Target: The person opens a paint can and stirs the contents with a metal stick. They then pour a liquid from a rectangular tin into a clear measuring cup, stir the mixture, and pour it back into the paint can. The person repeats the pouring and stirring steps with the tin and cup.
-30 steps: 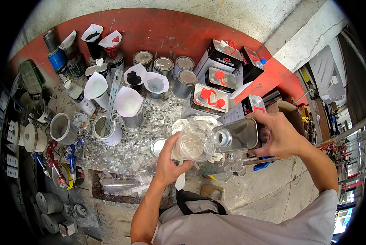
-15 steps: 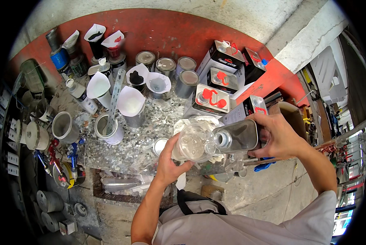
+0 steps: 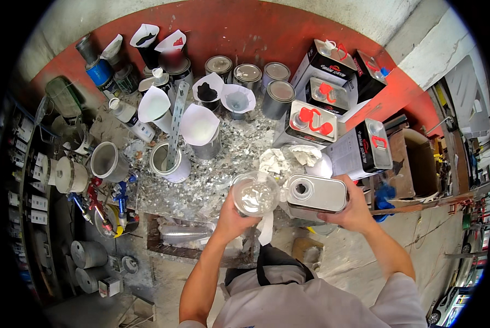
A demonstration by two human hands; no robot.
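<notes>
My left hand is wrapped round a clear plastic cup with clear liquid and bubbles in it. In my right hand is a rectangular metal tin, gripped by its right end. The tin's round mouth is uncapped, and its silver top faces up. Cup and tin are held side by side over the bench's front edge, their rims very close; I cannot tell whether they touch. Crumpled white paper lies just beyond them.
Tins with red caps stand at the back right of the speckled bench. Paper strainers sit in cups beside a tub holding a metal ruler. Spray guns hang at the left; a cardboard box stands right.
The tin has tipped back from the cup; its mouth, which pointed at the cup, now faces up. My right hand has come lower and nearer. The whole view has shifted.
</notes>
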